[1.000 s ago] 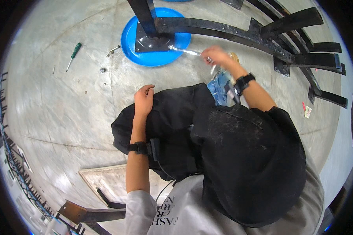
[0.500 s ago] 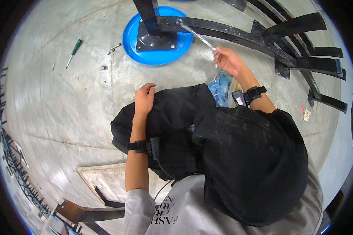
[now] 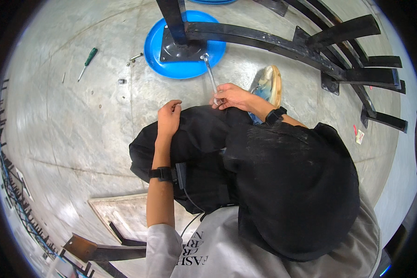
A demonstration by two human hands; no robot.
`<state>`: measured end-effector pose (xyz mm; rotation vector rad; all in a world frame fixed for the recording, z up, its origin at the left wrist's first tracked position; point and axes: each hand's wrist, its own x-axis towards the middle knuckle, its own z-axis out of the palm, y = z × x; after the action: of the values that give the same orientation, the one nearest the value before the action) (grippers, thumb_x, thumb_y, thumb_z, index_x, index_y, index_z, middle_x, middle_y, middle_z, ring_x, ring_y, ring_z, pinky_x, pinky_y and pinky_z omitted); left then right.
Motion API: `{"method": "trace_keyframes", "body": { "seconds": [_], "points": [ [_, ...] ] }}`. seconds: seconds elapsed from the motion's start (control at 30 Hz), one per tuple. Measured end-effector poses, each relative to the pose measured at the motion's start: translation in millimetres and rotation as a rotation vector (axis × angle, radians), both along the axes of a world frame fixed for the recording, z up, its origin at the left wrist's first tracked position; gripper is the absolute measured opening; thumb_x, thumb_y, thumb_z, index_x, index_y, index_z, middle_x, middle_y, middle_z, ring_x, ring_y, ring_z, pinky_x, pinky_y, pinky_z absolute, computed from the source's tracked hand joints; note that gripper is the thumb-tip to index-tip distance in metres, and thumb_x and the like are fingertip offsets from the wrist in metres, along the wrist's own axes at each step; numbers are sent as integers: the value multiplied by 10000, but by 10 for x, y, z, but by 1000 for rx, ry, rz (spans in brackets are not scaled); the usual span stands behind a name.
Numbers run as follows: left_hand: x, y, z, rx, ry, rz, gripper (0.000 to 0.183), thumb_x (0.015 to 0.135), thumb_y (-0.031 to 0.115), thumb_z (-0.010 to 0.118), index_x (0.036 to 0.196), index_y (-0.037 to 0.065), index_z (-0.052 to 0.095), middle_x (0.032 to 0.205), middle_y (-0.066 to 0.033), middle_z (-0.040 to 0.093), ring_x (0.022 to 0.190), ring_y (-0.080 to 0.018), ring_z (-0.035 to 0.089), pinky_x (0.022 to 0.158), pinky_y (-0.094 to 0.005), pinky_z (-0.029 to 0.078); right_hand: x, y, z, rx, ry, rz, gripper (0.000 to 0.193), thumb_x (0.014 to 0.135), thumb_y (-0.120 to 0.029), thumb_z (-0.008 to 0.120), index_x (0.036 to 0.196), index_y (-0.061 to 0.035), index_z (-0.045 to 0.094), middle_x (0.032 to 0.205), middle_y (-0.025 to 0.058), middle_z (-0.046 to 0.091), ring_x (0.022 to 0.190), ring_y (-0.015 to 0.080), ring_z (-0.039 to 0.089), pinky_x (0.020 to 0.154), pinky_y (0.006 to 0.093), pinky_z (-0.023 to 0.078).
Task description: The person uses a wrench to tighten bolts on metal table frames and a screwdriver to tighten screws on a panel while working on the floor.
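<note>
A green-handled screwdriver [image 3: 90, 57] lies on the grey floor [image 3: 55, 125] at the upper left of the frame, a thin metal pin [image 3: 63, 78] just left of it. At the lower left, a stained, pale board [image 3: 129, 207] lies near a brown plate [image 3: 80, 247]; a small white tag [image 3: 359, 136] lies beside a red strip [image 3: 355, 130] at the right.
</note>
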<state>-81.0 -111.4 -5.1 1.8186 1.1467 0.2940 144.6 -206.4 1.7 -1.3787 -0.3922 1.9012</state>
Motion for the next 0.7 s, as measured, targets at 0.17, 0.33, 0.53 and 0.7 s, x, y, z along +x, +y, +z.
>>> {"method": "trace_keyframes", "body": {
  "seconds": [0.17,0.33,0.53,0.7],
  "points": [
    [20,-22,-7,15,1,-15,213,813,109,498,932,-22,617,811,-182,635,747,-256,628,691,-314,473,-60,38,15,7,27,-34,136,896,-142,457,929,-20,508,905,105,618,779,161,604,652,258,471],
    [17,-31,38,10,30,-11,209,812,104,496,928,-23,617,798,-185,633,737,-255,628,686,-312,472,-157,109,26,-14,44,-35,163,898,-152,458,947,-6,512,923,115,620,779,175,607,658,264,474],
    [-12,-20,-20,3,30,-7,210,808,107,500,925,-21,618,777,-190,626,722,-252,627,673,-308,470,-325,287,-129,-50,95,-13,186,899,-163,435,953,-2,511,956,137,626,804,214,624,678,288,478],
    [-6,-51,-39,31,-26,-7,215,814,125,515,948,-9,617,696,-86,604,642,-127,546,625,-261,437,-312,275,-173,-91,110,-85,206,894,-189,440,945,-7,522,897,131,641,760,207,633,637,297,490]
  ]
}}
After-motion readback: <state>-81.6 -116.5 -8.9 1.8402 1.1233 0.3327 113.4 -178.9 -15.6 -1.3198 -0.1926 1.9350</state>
